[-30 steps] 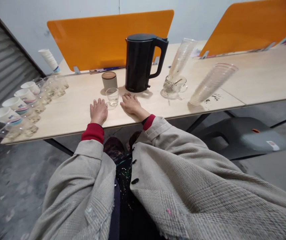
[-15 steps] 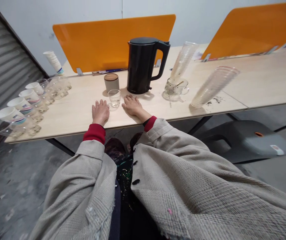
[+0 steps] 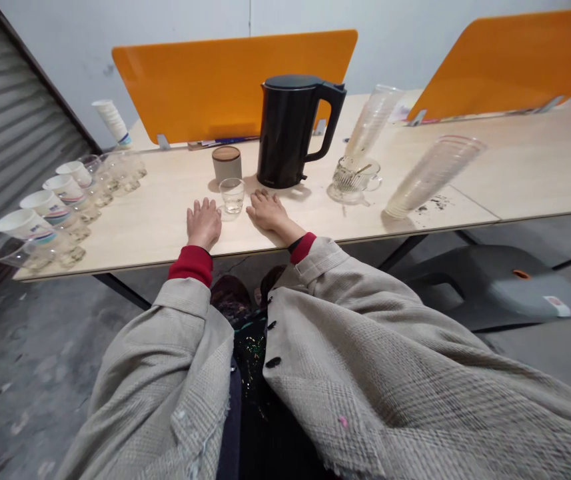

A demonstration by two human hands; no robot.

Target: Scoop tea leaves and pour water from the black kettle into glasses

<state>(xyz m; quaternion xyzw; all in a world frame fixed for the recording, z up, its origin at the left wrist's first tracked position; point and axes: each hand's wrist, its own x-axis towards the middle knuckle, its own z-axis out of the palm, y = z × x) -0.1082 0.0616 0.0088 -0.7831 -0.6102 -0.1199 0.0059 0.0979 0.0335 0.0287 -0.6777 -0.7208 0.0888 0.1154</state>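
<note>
My left hand (image 3: 204, 225) lies flat on the pale wooden table (image 3: 150, 233), fingers stretched out and holding nothing. My right hand (image 3: 268, 212) also rests flat there, its fingers extended. Between the two stands a small clear cup (image 3: 232, 195), apart from the right fingers and close to the left ones. Just behind it is a grey canister (image 3: 227, 167) with a wooden lid. A black electric kettle (image 3: 288, 133) stands beyond my right hand, its handle to the right. Farther right sits a glass cup (image 3: 356, 177) with a handle and a ribbed piece inside.
Paper cups (image 3: 24, 225) and clear plastic cups (image 3: 72, 252) line the left end. A paper cup stack (image 3: 112, 122) leans behind them. Two clear cup stacks tilt at right, the nearer one (image 3: 432, 177) beside dark crumbs (image 3: 434, 203). Orange dividers (image 3: 205, 87) stand behind; a grey stool (image 3: 495, 283) is below.
The whole view has shifted slightly, so things appear a little farther right. Both hands stay flat on the table, and nothing has been picked up.
</note>
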